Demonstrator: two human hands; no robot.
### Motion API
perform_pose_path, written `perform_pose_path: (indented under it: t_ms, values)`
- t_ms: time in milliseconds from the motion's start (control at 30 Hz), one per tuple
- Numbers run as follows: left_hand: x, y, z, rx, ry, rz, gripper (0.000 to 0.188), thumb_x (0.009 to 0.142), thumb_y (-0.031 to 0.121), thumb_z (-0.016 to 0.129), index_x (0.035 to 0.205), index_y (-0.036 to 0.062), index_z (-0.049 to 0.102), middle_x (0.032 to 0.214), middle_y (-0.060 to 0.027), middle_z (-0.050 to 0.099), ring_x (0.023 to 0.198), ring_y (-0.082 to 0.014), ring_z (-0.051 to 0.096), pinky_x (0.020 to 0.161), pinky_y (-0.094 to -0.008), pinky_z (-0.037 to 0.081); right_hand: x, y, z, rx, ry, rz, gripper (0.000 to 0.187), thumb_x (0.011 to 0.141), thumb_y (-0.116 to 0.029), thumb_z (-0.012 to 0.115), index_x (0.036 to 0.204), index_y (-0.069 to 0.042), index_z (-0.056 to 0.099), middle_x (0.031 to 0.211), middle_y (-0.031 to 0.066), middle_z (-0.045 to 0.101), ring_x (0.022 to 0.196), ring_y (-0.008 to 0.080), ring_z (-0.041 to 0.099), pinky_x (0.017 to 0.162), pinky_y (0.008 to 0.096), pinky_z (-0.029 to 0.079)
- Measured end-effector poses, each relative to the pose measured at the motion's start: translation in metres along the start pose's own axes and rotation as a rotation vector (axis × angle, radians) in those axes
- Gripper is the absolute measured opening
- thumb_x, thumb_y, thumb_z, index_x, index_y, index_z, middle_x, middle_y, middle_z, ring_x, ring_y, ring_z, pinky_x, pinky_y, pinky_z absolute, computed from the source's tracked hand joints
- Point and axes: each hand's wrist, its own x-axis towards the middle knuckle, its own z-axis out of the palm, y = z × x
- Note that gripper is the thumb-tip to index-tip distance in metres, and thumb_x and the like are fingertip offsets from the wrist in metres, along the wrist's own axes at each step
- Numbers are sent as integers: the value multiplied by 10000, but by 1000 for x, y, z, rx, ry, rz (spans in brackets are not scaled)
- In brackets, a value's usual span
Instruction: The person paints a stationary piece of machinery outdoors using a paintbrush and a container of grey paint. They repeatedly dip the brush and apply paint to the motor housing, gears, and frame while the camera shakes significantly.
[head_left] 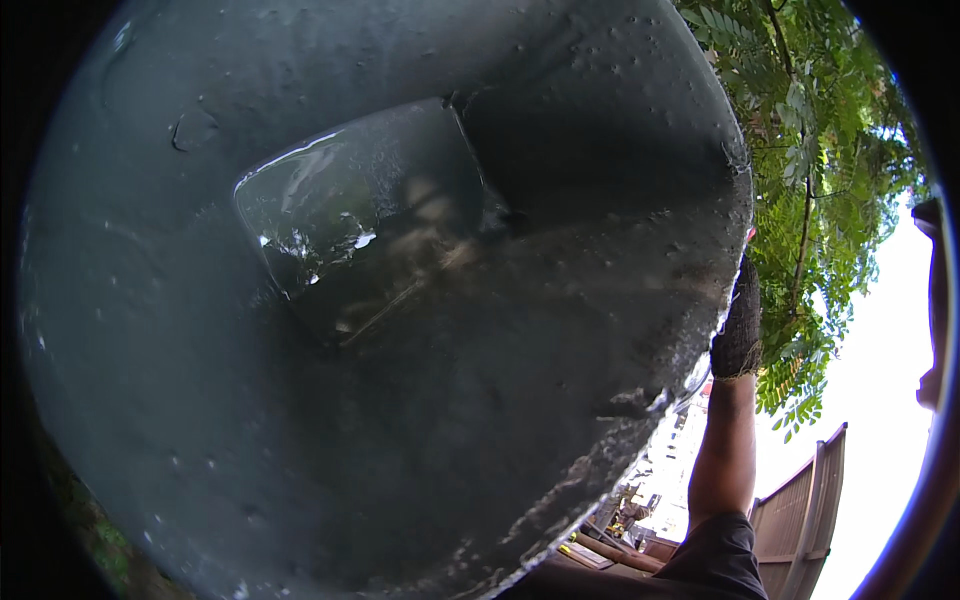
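A large grey pot [330, 440] with a round, rough-edged rim fills most of the head view, its open mouth turned toward me. Its inner wall is glossy and pitted with small bumps. At its bottom is a shiny, roughly square patch [330, 215] with bright reflections and a pale brownish blur; whether it is wet I cannot tell. My right hand [737, 320], in a dark glove, holds the pot from outside at the right of the rim, with its fingers hidden behind the edge. My right arm is raised. The left hand is out of sight.
Leafy green branches [810, 200] hang beyond the rim on the right, with bright sky beside them. A brown panelled fence [800, 510] stands at the lower right. Small cluttered items [625, 515] show below the rim, and a dark curved edge borders the far right.
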Motion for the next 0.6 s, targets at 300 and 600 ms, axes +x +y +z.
perform_pose_path:
  t_ms: [300, 600]
  values:
    - [6, 5, 7, 27, -1, 13, 1038, 796, 392, 896, 1609, 8, 379, 1594, -172, 464, 1412, -315, 517, 1172, -467, 443, 16, 8, -7, 21, -26, 14, 243, 1030, -223, 686, 1030, 18, 718, 786, 65, 698, 681, 134, 655, 629, 330, 529]
    - [14, 5, 6, 50, -1, 28, 1029, 795, 381, 897, 1605, 6, 385, 1588, -171, 471, 1406, -312, 522, 1168, -464, 446, 22, 23, -13, 21, -50, 98, 246, 1037, -236, 717, 1046, 10, 723, 776, 41, 692, 668, 116, 636, 606, 308, 521]
